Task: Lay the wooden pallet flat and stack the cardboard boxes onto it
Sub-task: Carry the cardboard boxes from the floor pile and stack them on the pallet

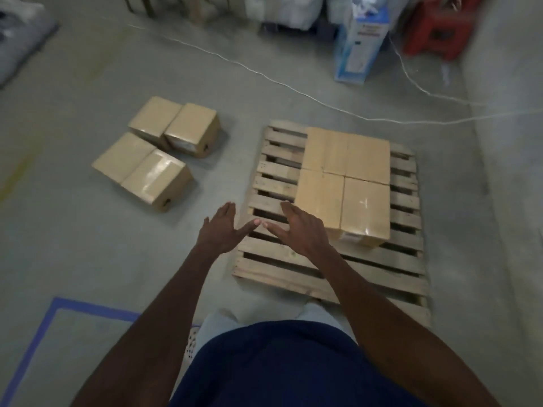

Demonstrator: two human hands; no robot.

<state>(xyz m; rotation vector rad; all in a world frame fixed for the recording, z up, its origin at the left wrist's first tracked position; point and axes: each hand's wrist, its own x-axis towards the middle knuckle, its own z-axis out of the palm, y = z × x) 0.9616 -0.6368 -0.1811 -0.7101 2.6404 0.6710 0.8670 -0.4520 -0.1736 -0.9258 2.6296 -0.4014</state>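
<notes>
The wooden pallet [276, 261] lies flat on the concrete floor at centre right. Several tan cardboard boxes [345, 177] sit packed together on its middle in a square block. More cardboard boxes [158, 151] rest on the floor to the pallet's left, in two pairs. My left hand [221, 229] and my right hand [299, 226] hover with straight fingers above the pallet's near left corner, thumbs nearly meeting. Neither hand holds anything. The right hand is just left of the nearest box on the pallet.
A white cable [264, 74] runs across the floor behind the pallet. A tall blue-and-white carton [360, 42] and red stools [437, 27] stand at the back right. Blue tape [38, 342] marks the floor at lower left. A grey wall runs along the right.
</notes>
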